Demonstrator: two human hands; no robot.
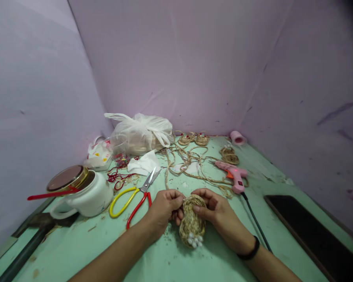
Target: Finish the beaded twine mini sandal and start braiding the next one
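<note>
Head: R hand [213,207] @ woven pc [192,224] edge

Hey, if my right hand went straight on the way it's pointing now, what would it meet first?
The woven rope piece, which the right hand is touching. What comes beyond it is uncertain, since depth is unclear.

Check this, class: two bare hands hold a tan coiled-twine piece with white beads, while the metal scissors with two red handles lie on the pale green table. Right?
Not quite: the head view shows the metal scissors with one yellow handle and one red handle. The left hand and right hand do hold the tan coiled-twine piece.
</note>
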